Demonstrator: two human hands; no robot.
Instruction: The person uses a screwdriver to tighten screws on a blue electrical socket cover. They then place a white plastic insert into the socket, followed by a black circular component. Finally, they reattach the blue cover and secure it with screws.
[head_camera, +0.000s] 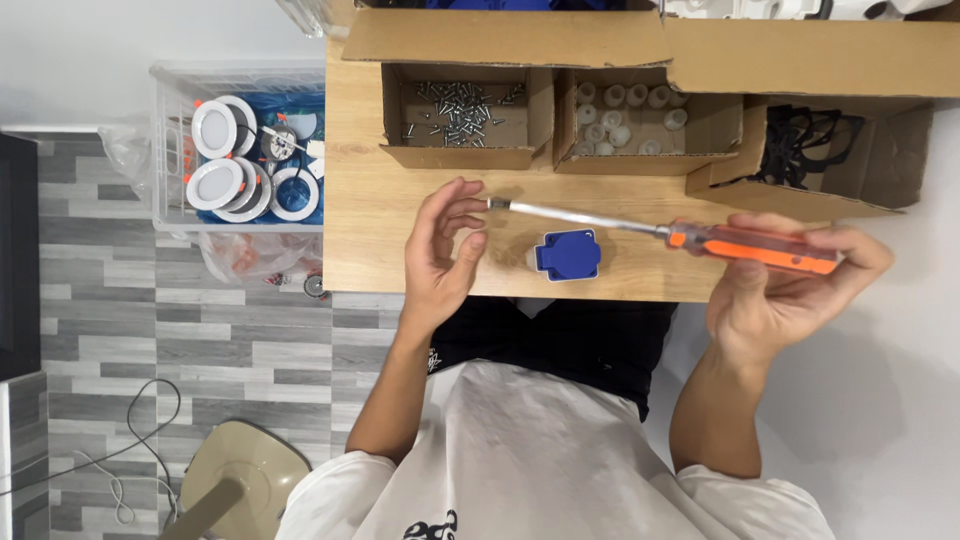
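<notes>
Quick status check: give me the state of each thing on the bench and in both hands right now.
Right hand: gripping the orange screwdriver by its handle.
Screwdriver: held level, tip at the left fingers.
Left hand: open, fingertips at the screwdriver tip.
Blue socket cover: lying on the wooden table, untouched.
Screw box: open, screws loose inside.
White parts box: open.
Clear bin: open, round lamps inside.

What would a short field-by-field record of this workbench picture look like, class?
Right hand: grips the orange handle of a screwdriver
Left hand: open, fingertips at the screwdriver's tip
Blue socket: lies on the wooden table, below the shaft
Screw box: cardboard, open, at the back
White parts box: beside it
Black parts box: far right
Clear bin: round white lamps, left of table
</notes>
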